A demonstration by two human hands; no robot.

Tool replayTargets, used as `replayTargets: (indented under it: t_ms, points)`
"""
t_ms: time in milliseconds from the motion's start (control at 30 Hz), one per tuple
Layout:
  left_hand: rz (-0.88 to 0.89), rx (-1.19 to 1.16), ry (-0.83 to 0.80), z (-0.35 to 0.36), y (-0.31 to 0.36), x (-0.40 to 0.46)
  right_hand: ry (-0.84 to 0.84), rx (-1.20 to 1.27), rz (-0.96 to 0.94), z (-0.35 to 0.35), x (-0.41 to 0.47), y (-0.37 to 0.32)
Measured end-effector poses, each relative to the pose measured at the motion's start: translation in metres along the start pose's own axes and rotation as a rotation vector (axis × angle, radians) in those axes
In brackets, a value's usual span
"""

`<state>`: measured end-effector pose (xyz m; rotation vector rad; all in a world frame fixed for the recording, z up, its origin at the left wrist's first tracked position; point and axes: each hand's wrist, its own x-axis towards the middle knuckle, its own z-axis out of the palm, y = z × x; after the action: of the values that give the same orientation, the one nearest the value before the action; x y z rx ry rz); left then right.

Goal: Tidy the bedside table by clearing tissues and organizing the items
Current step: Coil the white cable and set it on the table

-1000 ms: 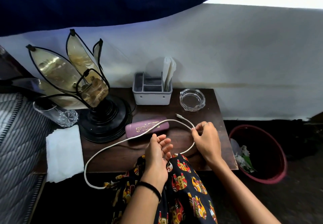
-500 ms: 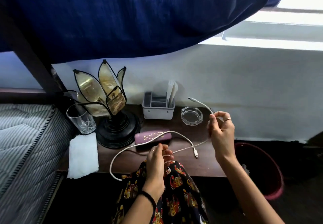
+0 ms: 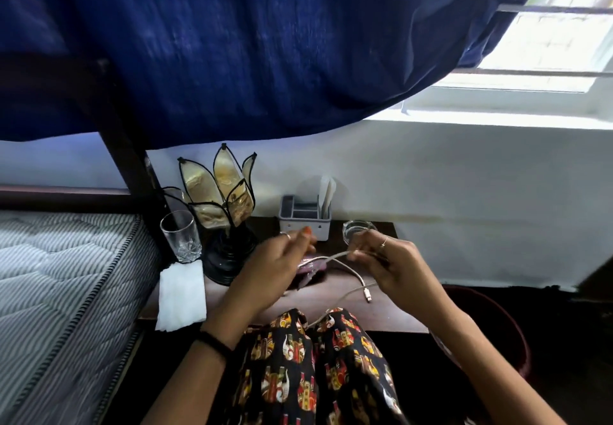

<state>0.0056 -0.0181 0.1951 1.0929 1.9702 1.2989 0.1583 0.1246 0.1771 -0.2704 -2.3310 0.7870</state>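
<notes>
A white charging cable (image 3: 351, 270) runs between both hands above the dark wooden bedside table (image 3: 391, 312). My right hand (image 3: 389, 265) pinches it near the glass ashtray (image 3: 356, 228), and a connector end dangles below. My left hand (image 3: 275, 267) holds another stretch of the cable over a mauve case (image 3: 310, 270), mostly hidden. A white folded tissue (image 3: 181, 295) lies at the table's left edge, hanging over the front.
A petal-shaped lamp (image 3: 225, 212) and a drinking glass (image 3: 180, 235) stand at the back left. A grey organizer (image 3: 305, 217) with white paper stands against the wall. A striped mattress (image 3: 59, 292) is on the left, a red bin (image 3: 517, 335) on the right.
Both hands have come together over the table's middle, gathering the cable into shorter loops. The left hand rose from the front edge; the right hand dropped toward the ashtray. The camera tilted up.
</notes>
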Motion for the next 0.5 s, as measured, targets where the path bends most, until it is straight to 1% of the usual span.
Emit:
replayTargets:
  t_ms: [67, 133, 167, 233, 333, 367, 500]
  points:
    - [0.012, 0.016, -0.16, 0.001, 0.007, -0.014, -0.019, -0.015, -0.034, 0.001, -0.003, -0.01]
    - [0.084, 0.01, -0.222, 0.006, 0.009, -0.024, -0.002, -0.002, -0.043, 0.0, -0.004, -0.017]
    - [0.115, -0.028, -0.216, 0.009, 0.009, -0.028, 0.021, 0.003, -0.036, 0.0, -0.005, -0.02]
    - [0.127, -0.198, -0.17, 0.013, 0.015, -0.035, 0.077, 0.076, 0.025, 0.0, -0.006, -0.027]
    - [0.106, -0.466, -0.105, 0.017, 0.033, -0.041, 0.175, 0.441, 0.156, 0.008, -0.007, -0.041]
    - [0.104, -0.552, -0.094, 0.018, 0.039, -0.042, 0.215, 0.52, 0.17, 0.012, -0.008, -0.044]
    - [0.154, -0.824, -0.103, 0.015, 0.063, -0.037, 0.323, 0.632, 0.239, 0.03, -0.012, -0.046]
